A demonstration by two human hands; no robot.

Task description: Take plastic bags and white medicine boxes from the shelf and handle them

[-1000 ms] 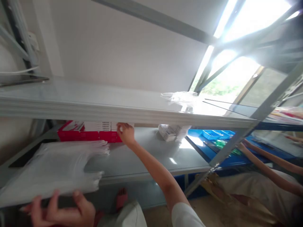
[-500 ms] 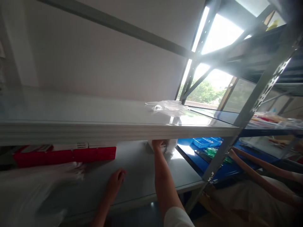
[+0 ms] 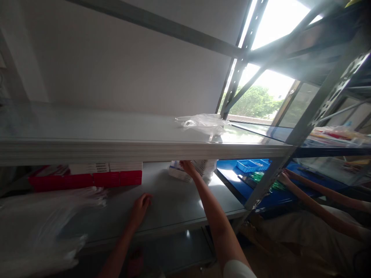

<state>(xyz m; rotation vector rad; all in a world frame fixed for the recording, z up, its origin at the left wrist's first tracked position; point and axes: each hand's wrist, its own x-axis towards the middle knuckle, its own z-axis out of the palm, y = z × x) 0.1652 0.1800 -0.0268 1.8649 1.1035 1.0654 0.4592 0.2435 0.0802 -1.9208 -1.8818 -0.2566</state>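
A crumpled clear plastic bag [image 3: 203,122] is seen on the upper grey shelf [image 3: 116,144] at about 1 o'clock. Red and white boxes [image 3: 89,177] are lined up at the back of the lower shelf [image 3: 174,204] at 9 o'clock, and a blurred stack of clear plastic sheets [image 3: 40,227] is found at 8 o'clock. At 3 o'clock, a blue tray [image 3: 252,165] is set on a blue surface [image 3: 232,181], over which another person's arms [image 3: 319,200] are stretched. A window [image 3: 255,102] with green trees is seen behind the metal racking [image 3: 319,100].

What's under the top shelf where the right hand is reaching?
Under the top shelf, the right hand touches a stack of white boxes. Red boxes sit further left. The shelf edge hides the tops of both stacks and whatever lies behind them.
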